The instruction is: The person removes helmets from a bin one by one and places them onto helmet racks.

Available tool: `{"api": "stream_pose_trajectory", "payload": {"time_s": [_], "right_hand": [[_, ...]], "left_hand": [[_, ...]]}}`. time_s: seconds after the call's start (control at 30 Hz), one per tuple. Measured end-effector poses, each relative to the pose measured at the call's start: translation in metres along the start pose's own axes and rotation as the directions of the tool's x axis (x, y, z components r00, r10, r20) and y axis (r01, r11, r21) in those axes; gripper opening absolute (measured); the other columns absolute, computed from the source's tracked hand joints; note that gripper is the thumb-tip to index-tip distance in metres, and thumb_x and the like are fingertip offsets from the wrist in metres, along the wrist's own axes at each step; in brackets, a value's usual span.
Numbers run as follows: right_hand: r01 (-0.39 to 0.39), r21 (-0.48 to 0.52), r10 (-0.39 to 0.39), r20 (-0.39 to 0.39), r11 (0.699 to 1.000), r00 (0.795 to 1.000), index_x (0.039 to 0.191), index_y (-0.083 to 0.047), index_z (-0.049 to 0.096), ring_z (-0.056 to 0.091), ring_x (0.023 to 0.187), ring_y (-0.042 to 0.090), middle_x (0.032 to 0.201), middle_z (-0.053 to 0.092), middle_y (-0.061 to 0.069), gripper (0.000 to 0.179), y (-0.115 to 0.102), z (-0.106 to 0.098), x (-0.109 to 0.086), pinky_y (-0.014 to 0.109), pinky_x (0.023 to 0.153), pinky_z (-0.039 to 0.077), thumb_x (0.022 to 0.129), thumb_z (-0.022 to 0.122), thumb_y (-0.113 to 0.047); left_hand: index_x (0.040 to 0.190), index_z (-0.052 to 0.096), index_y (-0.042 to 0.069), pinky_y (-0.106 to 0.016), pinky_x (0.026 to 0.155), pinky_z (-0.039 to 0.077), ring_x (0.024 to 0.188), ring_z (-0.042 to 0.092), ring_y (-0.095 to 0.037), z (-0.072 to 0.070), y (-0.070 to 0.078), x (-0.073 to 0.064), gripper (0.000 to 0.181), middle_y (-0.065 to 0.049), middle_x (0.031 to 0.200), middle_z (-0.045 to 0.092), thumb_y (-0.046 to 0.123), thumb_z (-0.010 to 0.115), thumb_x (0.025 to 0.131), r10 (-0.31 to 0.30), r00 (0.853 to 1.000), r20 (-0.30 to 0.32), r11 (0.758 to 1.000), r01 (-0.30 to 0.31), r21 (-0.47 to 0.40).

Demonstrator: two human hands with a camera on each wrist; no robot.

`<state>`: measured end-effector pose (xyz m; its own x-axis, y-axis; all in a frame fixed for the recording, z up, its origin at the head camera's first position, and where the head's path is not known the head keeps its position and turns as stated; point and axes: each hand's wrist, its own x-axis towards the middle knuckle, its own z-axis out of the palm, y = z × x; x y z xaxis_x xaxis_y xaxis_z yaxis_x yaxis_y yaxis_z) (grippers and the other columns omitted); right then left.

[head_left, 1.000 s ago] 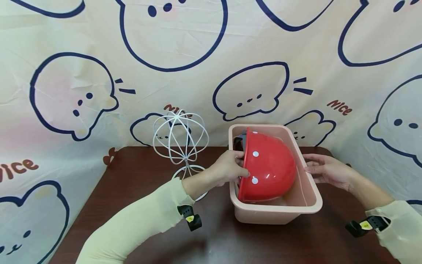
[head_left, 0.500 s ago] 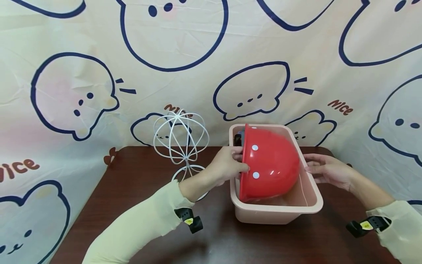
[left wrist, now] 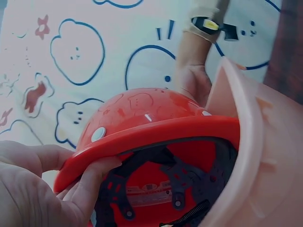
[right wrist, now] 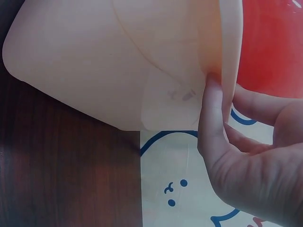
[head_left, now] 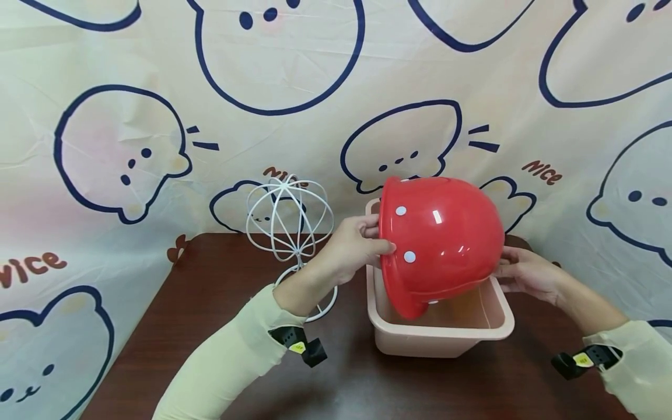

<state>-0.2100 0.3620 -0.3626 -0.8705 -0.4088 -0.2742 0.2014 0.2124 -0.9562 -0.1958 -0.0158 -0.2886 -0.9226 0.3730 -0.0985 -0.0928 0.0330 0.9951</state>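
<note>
Helmet (head_left: 443, 239): The red shell is held tilted on its side at the mouth of the bin (head_left: 441, 332). The hollow side is turned to the left; the crown is directed toward the right rim. Whether the shell is in contact with the bin cannot be told.
Shell markings: White dots (head_left: 409, 256) are set along the side near the edge.
Helmet interior: Dark straps (left wrist: 177, 189) are fitted inside the shell, and a printed label (left wrist: 149, 193) is seen between them; its text is too small to be read.
Left hand (head_left: 350, 249): The helmet's edge is pinched, with the thumb and fingers placed on opposite faces of it.
Right hand (head_left: 531, 277): The bin's right rim is gripped, with digits placed on both sides of the wall. The helmet's crown is located just beside this hand.
Bin: The pale pink container is stood upright on the tabletop (head_left: 231, 280), mouth upward.
Wire stand (head_left: 298, 252): The white frame, formed as a round cage above a ring base, is placed left of the bin, behind the left forearm.
Wrist cameras: A black unit is strapped at each pale sleeve (head_left: 226, 361).
Backdrop (head_left: 294, 70): A light cloth printed with blue-outlined figures is hung behind the tabletop.
</note>
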Motion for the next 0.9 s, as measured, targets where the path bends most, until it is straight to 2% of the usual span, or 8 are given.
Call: {"api": "stream_pose_trajectory", "payload": {"time_s": [0.1, 0.3, 0.4, 0.53, 0.63, 0.7, 0.8, 0.9], "right_hand": [[-0.007, -0.021, 0.007, -0.030, 1.000, 1.000, 0.119, -0.030, 0.058, 0.070, 0.100, 0.017, 0.108, 0.071, -0.005, 0.029, -0.001, 0.003, -0.001, 0.041, 0.086, 0.061, 0.102, 0.058, -0.006], [0.019, -0.044, -0.019, -0.019, 0.999, 1.000, 0.117, -0.033, 0.061, 0.069, 0.100, 0.016, 0.108, 0.071, -0.007, 0.031, 0.000, 0.004, -0.003, 0.039, 0.087, 0.060, 0.103, 0.057, -0.005], [0.022, -0.102, -0.028, -0.050, 0.994, 0.998, 0.129, -0.025, 0.059, 0.068, 0.103, 0.015, 0.112, 0.069, -0.009, 0.032, 0.000, 0.005, -0.004, 0.040, 0.088, 0.060, 0.103, 0.058, -0.007], [0.008, -0.241, -0.045, -0.152, 0.971, 0.987, 0.149, 0.000, 0.039, 0.066, 0.106, 0.016, 0.127, 0.063, 0.006, 0.054, -0.003, 0.012, -0.005, 0.040, 0.089, 0.060, 0.102, 0.060, -0.017], [-0.009, -0.353, -0.083, -0.245, 0.936, 0.966, 0.152, 0.006, 0.033, 0.064, 0.107, 0.018, 0.138, 0.054, 0.024, 0.063, -0.009, 0.019, -0.008, 0.034, 0.087, 0.059, 0.104, 0.058, -0.026], [-0.032, -0.390, -0.096, -0.306, 0.920, 0.947, 0.152, 0.004, 0.034, 0.062, 0.107, 0.017, 0.143, 0.049, 0.027, 0.063, -0.014, 0.023, -0.011, 0.029, 0.085, 0.058, 0.105, 0.057, -0.031], [-0.017, -0.354, -0.115, -0.348, 0.935, 0.930, 0.152, 0.000, 0.037, 0.059, 0.104, 0.012, 0.137, 0.055, 0.013, 0.060, -0.020, 0.029, -0.017, 0.025, 0.083, 0.057, 0.106, 0.054, -0.035], [0.083, -0.123, -0.120, -0.332, 0.989, 0.936, 0.142, -0.014, 0.050, 0.063, 0.100, 0.010, 0.123, 0.063, -0.003, 0.039, -0.025, 0.037, -0.022, 0.023, 0.083, 0.057, 0.106, 0.054, -0.030]], "left_hand": [[0.144, 0.057, 0.012, -0.044, 0.082, 0.062, 0.097, 0.074, -0.025, -0.001, 0.001, 0.000, 0.058, -0.007, 0.120, 0.071, 0.005, 0.076, 0.090, -0.002, 1.000, -0.001, 0.999, 0.002, -0.049], [0.146, 0.054, 0.008, -0.043, 0.085, 0.061, 0.103, 0.073, -0.031, -0.003, 0.000, 0.002, 0.055, -0.014, 0.125, 0.069, 0.002, 0.071, 0.093, 0.039, 0.999, 0.007, 0.988, -0.037, -0.151], [0.149, 0.051, 0.008, -0.043, 0.086, 0.060, 0.106, 0.072, -0.033, -0.004, -0.003, 0.002, 0.057, -0.016, 0.128, 0.068, 0.001, 0.069, 0.094, 0.078, 0.997, 0.011, 0.977, -0.074, -0.201], [0.149, 0.051, 0.007, -0.043, 0.089, 0.059, 0.107, 0.072, -0.033, -0.005, -0.007, 0.003, 0.056, -0.017, 0.130, 0.066, 0.000, 0.066, 0.095, 0.132, 0.991, 0.014, 0.954, -0.123, -0.274], [0.146, 0.053, 0.006, -0.042, 0.090, 0.058, 0.107, 0.072, -0.032, -0.006, -0.010, 0.003, 0.053, -0.017, 0.130, 0.066, 0.001, 0.066, 0.096, 0.159, 0.987, 0.003, 0.936, -0.150, -0.319], [0.145, 0.054, 0.006, -0.042, 0.091, 0.058, 0.107, 0.072, -0.031, -0.005, -0.011, 0.004, 0.051, -0.017, 0.130, 0.067, 0.002, 0.066, 0.096, 0.170, 0.985, -0.012, 0.924, -0.164, -0.346], [0.144, 0.054, 0.009, -0.041, 0.092, 0.058, 0.109, 0.071, -0.031, -0.002, -0.013, 0.004, 0.051, -0.015, 0.130, 0.067, 0.003, 0.067, 0.096, 0.177, 0.984, -0.034, 0.901, -0.176, -0.397], [0.145, 0.054, 0.009, -0.041, 0.092, 0.057, 0.112, 0.070, -0.031, 0.001, -0.015, 0.005, 0.051, -0.015, 0.132, 0.066, 0.003, 0.066, 0.097, 0.195, 0.979, -0.054, 0.866, -0.198, -0.459]]}}
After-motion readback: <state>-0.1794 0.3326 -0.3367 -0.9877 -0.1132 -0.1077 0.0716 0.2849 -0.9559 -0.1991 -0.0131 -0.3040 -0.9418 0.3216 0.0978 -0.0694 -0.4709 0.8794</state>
